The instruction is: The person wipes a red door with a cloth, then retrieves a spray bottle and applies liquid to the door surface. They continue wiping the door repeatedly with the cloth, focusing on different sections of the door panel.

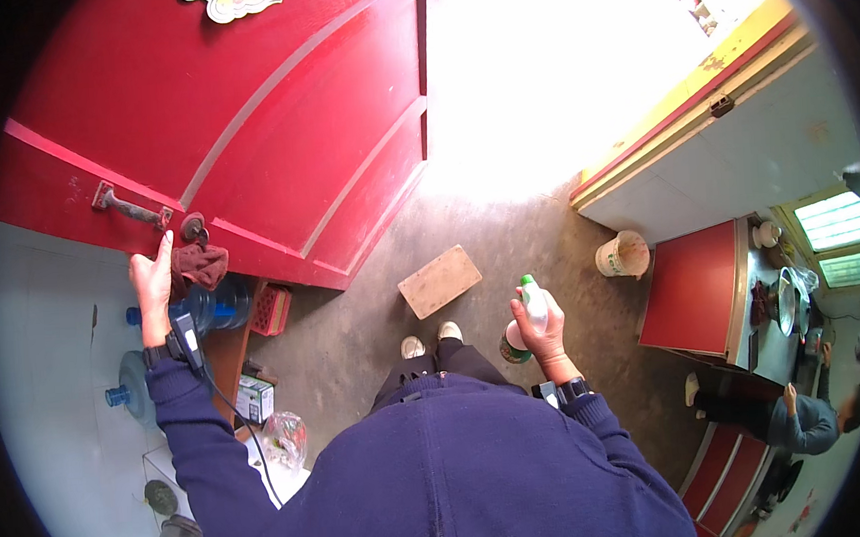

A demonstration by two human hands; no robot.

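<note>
On the left, my left hand (152, 277) is closed around a bunched maroon cloth (200, 267), thumb pointing up. It is beside the edge of a red door (307, 158), just below the metal pull handle (134, 209) and the round lock (193, 228). Some of its fingers are hidden by the cloth. My right hand (542, 328) grips a spray bottle (536, 308) with a green nozzle and white head, held in front of my right side. The bottle's lower part, with a green label, shows below my fingers.
A brick-shaped block (440, 281) lies on the concrete floor ahead of my shoes. A plastic bucket (622, 254) is by the red cabinet (690, 291). Large water bottles (217, 306) stand behind the door. Another person (803, 420) is at the counter, right.
</note>
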